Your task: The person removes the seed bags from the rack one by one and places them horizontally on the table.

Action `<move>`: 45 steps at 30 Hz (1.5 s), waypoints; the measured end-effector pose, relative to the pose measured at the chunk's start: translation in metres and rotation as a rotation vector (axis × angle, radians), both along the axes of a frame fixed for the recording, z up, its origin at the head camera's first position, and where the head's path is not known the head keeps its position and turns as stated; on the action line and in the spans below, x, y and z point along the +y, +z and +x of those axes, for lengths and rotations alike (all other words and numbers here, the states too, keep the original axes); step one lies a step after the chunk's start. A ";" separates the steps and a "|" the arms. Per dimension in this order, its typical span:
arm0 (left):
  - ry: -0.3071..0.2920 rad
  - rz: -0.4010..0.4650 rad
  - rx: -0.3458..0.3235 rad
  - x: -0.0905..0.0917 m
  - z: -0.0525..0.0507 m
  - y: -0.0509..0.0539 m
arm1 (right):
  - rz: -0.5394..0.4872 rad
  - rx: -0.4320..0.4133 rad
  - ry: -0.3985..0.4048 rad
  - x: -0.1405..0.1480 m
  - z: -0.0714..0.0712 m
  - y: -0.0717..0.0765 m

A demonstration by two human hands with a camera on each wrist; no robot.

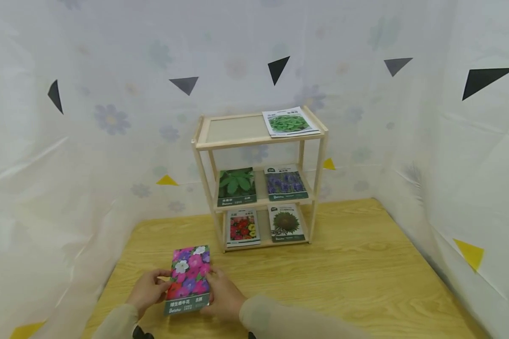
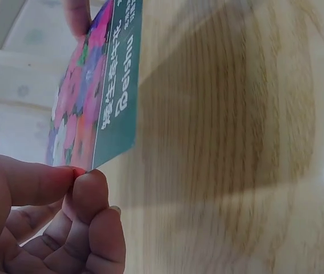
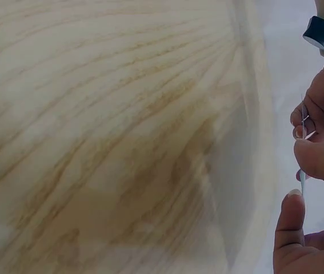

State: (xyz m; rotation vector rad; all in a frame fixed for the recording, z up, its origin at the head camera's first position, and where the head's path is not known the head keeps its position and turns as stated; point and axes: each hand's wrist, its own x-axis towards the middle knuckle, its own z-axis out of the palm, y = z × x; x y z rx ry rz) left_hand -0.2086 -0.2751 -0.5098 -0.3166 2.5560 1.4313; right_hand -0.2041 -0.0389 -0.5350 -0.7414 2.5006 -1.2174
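Observation:
A seed packet with pink, purple and white flowers (image 1: 189, 274) is held above the wooden table, left of the rack. My left hand (image 1: 150, 290) pinches its left edge between thumb and fingers; the left wrist view shows the left hand (image 2: 53, 211) at a corner of the packet (image 2: 87, 97). My right hand (image 1: 225, 295) grips the opposite edge. In the right wrist view the packet (image 3: 303, 182) appears edge-on, with the right hand (image 3: 316, 217) on it.
A three-tier wooden rack (image 1: 237, 142) stands at the back. A green-leaf packet (image 1: 289, 123) lies on top; leaf (image 1: 236, 186) and lavender (image 1: 285, 184) packets are in the middle; red-flower (image 1: 242, 228) and sunflower-like (image 1: 286, 222) ones are below. Patterned white sheeting (image 1: 237, 56) surrounds the table (image 1: 365, 263).

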 end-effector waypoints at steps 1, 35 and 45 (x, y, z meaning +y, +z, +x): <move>0.005 -0.008 -0.004 -0.001 0.000 -0.001 | 0.007 0.004 -0.001 -0.002 0.001 -0.001; -0.155 -0.471 0.134 -0.026 -0.010 -0.030 | 0.300 0.219 0.017 -0.031 0.001 -0.040; -0.177 -0.576 0.128 -0.030 -0.009 -0.040 | 0.563 0.415 0.165 -0.035 0.001 -0.052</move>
